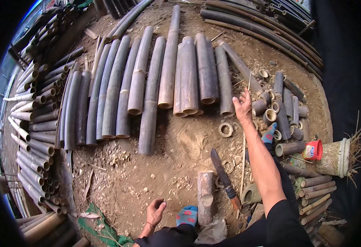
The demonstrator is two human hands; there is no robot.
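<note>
My right hand reaches far out over the cut bamboo at the right. Its fingers appear closed on a thin bamboo stick, whose upper end rises past the fingertips. A similar thin length shows below my wrist, perhaps the same stick; my arm hides the join. Low in the view, my left hand hangs above the dirt with fingers loosely curled and apart, holding nothing. Beside my blue-socked foot is a notched bamboo block. A machete with a wooden handle lies right of that block.
A row of bamboo tubes spans the ground ahead. Stacked tubes line the left side. Short offcuts, a red cup and a dirty white bucket stand at the right. Wood chips litter the dirt.
</note>
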